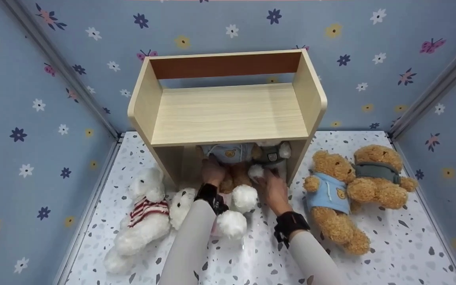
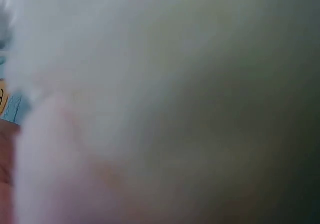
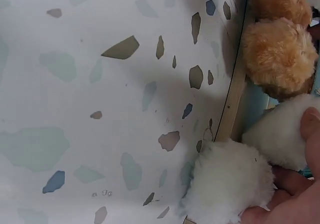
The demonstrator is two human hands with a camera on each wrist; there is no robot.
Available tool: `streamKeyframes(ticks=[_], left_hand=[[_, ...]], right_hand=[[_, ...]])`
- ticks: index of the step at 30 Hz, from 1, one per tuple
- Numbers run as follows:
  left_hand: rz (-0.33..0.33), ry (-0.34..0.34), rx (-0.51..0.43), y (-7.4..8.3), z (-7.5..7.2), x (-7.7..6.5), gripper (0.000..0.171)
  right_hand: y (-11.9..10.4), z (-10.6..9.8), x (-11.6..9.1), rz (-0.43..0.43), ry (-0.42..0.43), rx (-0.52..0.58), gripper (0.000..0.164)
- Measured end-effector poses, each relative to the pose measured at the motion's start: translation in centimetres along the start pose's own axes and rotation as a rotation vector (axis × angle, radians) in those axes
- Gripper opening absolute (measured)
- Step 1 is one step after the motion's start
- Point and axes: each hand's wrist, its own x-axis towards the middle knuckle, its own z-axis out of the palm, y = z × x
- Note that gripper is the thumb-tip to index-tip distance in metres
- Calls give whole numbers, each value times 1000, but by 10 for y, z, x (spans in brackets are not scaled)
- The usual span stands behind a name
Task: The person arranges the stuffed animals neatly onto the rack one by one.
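My right hand (image 1: 274,188) is curled round the feet of the white bear in the dark green vest (image 1: 271,155), thumb on one foot, fingers tucked beneath. My left hand (image 1: 213,171) is at the side of the brown bear in the blue hoodie (image 1: 230,153); I can't tell how far its fingers are closed or whether they grip, since its wrist view is only blurred white fur. Both bears sit side by side in the lower compartment of the wooden shelf unit (image 1: 232,114), heads largely hidden by the board above.

Their feet reach the front edge, so I judge either could slump outward if released before its weight is settled back. Pressing the white one too hard sideways could tip its neighbour. My left forearm also passes over the white bear in pink (image 1: 182,202), and a careless withdrawal might drag it along.
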Motion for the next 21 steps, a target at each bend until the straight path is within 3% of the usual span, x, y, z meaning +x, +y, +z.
streamKeyframes(ticks=[8,12,14,18,21], left_hand=[[5,-161,-266,-1,-6,-11,78],[61,-219,-321,-3,-6,-18,87],[102,-192,-285,-5,-6,-22,92],[167,-55,-172,-7,-7,-32,93],[186,-17,-131,-8,-9,-37,92]], right_hand=[[4,1,0,-39,-34,-25,27],[8,2,-1,-63,-50,-4,33],[9,3,-2,-75,-44,-1,35],[11,6,-5,-110,-18,-7,39],[12,8,-7,-145,3,-1,45]])
